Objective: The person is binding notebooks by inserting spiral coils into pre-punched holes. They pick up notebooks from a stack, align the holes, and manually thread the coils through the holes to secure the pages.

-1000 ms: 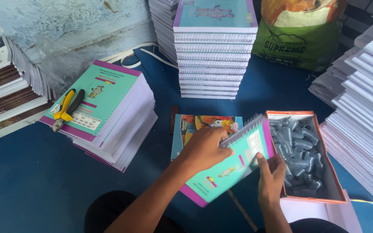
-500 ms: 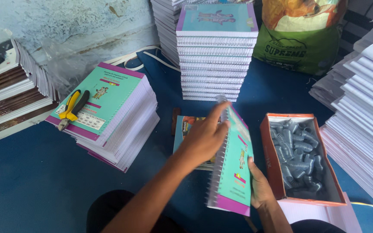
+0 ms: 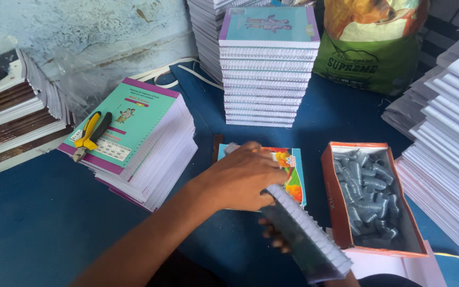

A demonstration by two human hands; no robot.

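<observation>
My left hand [image 3: 243,178] presses over the top edge of a spiral-bound notebook [image 3: 304,236] stood on edge above the blue table [image 3: 38,223], its grip closed on it; my right hand [image 3: 274,238] holds it from beneath, only the fingertips showing; just right sits an open box of binding coils [image 3: 370,199]; pliers [image 3: 91,135] rest on a notebook pile [image 3: 139,143].

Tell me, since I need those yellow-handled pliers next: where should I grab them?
Grip the pliers by the paired yellow and black handles, coming from above. They lie flat on the teal-covered book stack, handles up and away, jaws toward the near edge, nothing crowding them.
</observation>
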